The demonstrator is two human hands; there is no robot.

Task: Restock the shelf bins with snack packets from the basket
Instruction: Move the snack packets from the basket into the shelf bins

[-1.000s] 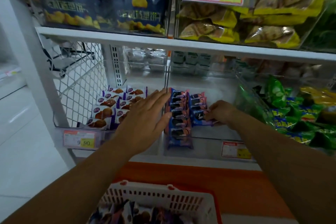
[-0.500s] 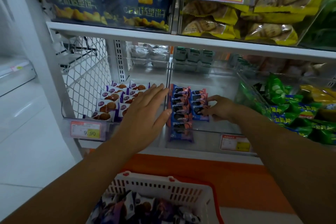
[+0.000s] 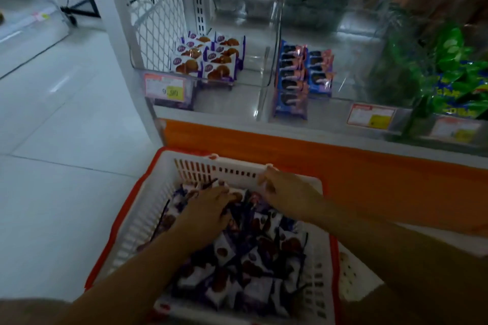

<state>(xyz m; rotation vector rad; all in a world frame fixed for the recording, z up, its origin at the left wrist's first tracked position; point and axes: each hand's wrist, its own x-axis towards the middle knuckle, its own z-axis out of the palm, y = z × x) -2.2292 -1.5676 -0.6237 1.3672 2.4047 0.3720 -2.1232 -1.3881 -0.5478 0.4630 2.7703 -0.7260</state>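
Down from the shelf bins [image 3: 250, 68] have come the left hand [image 3: 208, 208] and the right hand [image 3: 287, 192], into the basket [image 3: 224, 170]. The shelf [image 3: 303, 130] runs from 12 to 2 o'clock; the basket sits at 6 o'clock. The left one of the bins, at 11 o'clock, is part filled. Snack packets [image 3: 253, 266] fill the basket; they look light, slippery, soft-wrapped, likely brittle inside, so I would pinch the flat sides gently. Both hands have bent fingers among the packets; whether they grip one, I cannot tell.
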